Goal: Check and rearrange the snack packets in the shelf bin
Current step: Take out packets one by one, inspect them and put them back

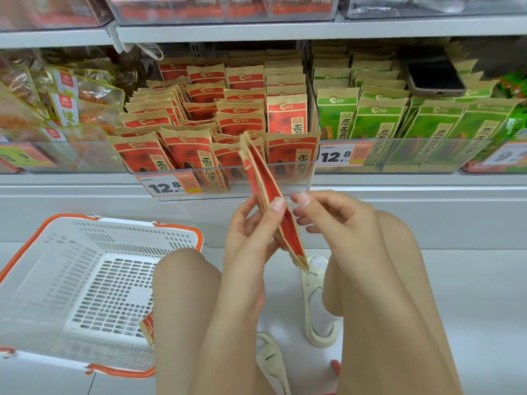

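Note:
A clear plastic shelf bin [256, 181] holds several red and tan snack packets [199, 155], some upright in front and others leaning in untidy rows behind. In front of the bin my left hand [251, 229] grips a thin stack of the same red packets [269, 201], held edge-on and tilted, thumb pressed on its side. My right hand [328, 215] is just right of the stack, fingers curled, fingertips close to the packets' edge; whether they touch it is unclear.
A neighbouring bin of green packets [399, 124] stands to the right, with a phone [433, 78] lying on top. Orange-packaged snacks [57, 109] fill the left bin. A white and orange basket [94, 289] sits on the floor at left with one red packet [148, 327] inside. My knees are below.

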`<state>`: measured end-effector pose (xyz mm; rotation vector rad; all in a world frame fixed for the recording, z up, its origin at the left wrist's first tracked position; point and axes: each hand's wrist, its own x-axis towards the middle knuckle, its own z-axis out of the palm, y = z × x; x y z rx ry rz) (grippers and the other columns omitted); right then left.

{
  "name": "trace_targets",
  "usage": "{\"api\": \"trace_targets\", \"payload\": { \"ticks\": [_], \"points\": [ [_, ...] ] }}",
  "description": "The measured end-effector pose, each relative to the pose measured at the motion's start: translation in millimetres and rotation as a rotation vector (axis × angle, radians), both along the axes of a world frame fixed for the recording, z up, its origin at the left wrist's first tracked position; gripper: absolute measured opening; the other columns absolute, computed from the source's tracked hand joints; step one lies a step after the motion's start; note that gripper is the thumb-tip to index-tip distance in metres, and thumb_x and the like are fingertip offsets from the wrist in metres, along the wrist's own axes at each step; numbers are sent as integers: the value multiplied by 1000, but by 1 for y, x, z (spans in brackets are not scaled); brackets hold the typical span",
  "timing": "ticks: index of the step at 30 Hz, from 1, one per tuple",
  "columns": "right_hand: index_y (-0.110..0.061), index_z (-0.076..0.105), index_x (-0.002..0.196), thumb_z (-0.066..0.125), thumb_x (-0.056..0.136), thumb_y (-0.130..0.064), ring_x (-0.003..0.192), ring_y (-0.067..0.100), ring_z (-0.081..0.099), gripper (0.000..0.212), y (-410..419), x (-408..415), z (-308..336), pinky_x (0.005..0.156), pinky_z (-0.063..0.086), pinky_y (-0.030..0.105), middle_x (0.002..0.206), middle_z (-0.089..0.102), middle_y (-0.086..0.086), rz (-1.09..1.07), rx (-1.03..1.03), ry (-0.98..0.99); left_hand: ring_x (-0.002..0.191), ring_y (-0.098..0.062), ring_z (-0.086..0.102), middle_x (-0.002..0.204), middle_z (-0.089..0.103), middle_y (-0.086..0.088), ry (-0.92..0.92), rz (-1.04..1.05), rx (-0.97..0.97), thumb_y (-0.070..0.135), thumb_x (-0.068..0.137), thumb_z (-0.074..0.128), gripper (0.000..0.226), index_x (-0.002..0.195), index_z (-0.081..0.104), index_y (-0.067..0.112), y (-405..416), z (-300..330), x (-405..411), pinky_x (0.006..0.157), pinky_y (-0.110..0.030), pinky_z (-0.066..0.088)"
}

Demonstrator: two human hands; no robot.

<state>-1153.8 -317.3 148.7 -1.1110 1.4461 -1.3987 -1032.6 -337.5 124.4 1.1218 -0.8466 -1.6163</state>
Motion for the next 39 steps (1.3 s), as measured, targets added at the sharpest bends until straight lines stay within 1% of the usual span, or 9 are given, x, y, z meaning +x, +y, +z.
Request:
{"api": "trace_targets", "payload": {
  "ticks": [3,9,17,21,25,30,33,36,39],
  "points": [
    [-23,75,76,73,77,-36,70,8,66,13,12,-1,-11,67,51,18,73,72,-3,86,73,-88,85,-11,66,102,67,-1,72,153,30,38,71,83,77,135,53,9,-4,4,0,77,-31,53],
    [-22,72,69,71,67,-37,67,7,61,15,12,-3,-11,67,48,16,67,70,-5,179,103,-34,90,-14,62,107,63,-4,116,259,29,50,66,68,89,141,47,5,-4,2,2,71,-25,53],
    [-16,73,76,67,78,-29,69,12,66,15,13,-2,-15,73,53,27,76,72,9,168,101,5,94,-16,64,98,66,2,138,283,-3,54,63,68,95,141,46,5,-3,0,3,76,-29,53],
    [-14,74,77,69,80,-24,70,13,66,11,14,-2,-15,74,53,27,76,73,7,177,113,8,94,-17,63,102,65,-3,153,257,16,53,75,74,84,138,49,4,0,0,3,78,-29,52],
    [-27,75,80,78,70,-38,92,11,69,16,14,-3,-14,89,50,29,90,75,-6,168,102,-12,83,-19,63,88,65,-4,279,88,76,53,85,57,43,105,65,15,-2,-1,7,72,-31,52],
    [-25,69,111,67,66,-47,110,1,62,50,10,-13,-18,95,47,23,109,72,-10,59,138,-54,103,-22,66,117,70,-7,515,-84,236,47,92,48,47,121,69,16,-3,-1,7,93,-40,49],
    [-16,70,110,62,73,-40,99,7,68,45,13,-12,-15,81,51,17,103,74,-3,100,157,-147,101,-22,70,116,72,-11,451,-167,243,41,96,45,44,112,75,12,-1,-3,3,89,-38,54],
    [-17,73,101,65,73,-39,95,22,70,36,15,-11,-15,84,54,32,95,76,3,33,158,-211,98,-20,72,110,74,-10,280,-222,188,37,99,43,42,101,80,17,2,-3,2,87,-38,54],
    [-15,73,98,68,70,-34,95,29,70,34,16,-13,-16,87,56,39,94,76,5,-40,150,-273,110,-25,68,117,72,-10,131,-223,101,45,96,44,44,112,75,18,3,-2,6,99,-47,49]
  ]
}}
